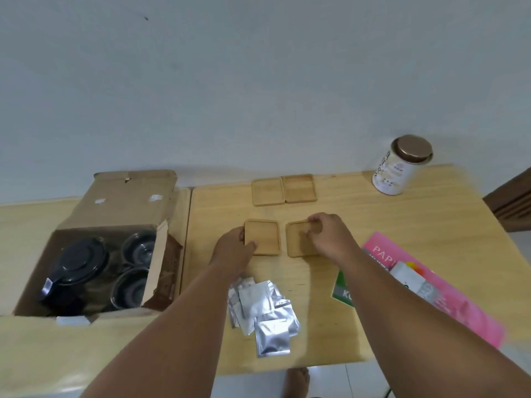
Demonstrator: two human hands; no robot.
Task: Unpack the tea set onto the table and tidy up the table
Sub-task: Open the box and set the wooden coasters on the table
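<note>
Blurring softens the right tabletop edge, where a pink packet (448,294) lies half hidden under the right forearm. The left hand (234,248) pinches the near-left corner of one wooden coaster (264,237); the right hand (327,234) curls over another (298,239), its grip hard to make out. Two more coasters (284,191) touch at the far edge. An open cardboard box (115,214) at the left holds a dark teapot (77,262) and cups (139,248). Foil sachets (264,314) pile by the near edge.
</note>
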